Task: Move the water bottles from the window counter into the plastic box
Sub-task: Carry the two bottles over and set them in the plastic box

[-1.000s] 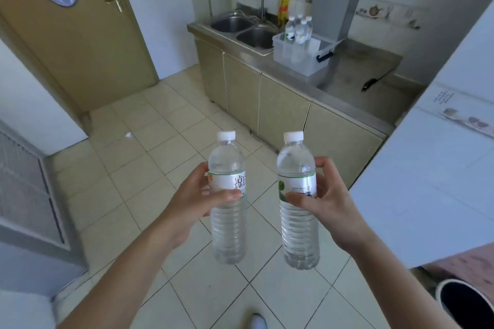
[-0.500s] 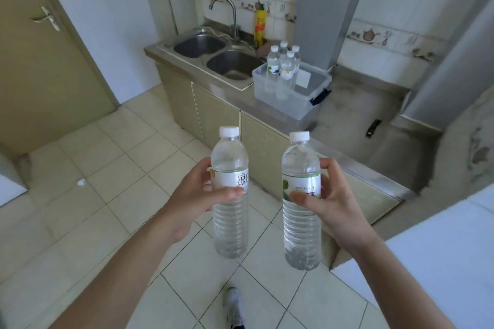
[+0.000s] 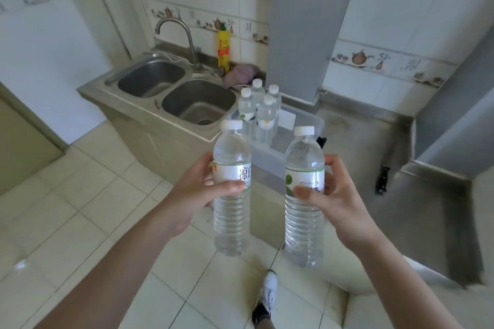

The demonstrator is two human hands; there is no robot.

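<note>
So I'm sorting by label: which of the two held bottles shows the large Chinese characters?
The bottle in the left hand: big grey characters on its white label. The bottle in the right hand shows a green leaf instead.

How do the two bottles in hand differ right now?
The left-hand bottle shows a white label with large grey characters; the right-hand bottle shows a green leaf mark. The left-hand bottle is held slightly higher than the right-hand bottle. Both are clear, white-capped, upright.

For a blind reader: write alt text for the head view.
Left hand and right hand each hold an upright water bottle, left bottle and right bottle, near a clear plastic box containing four bottles, beside a double sink.
</note>
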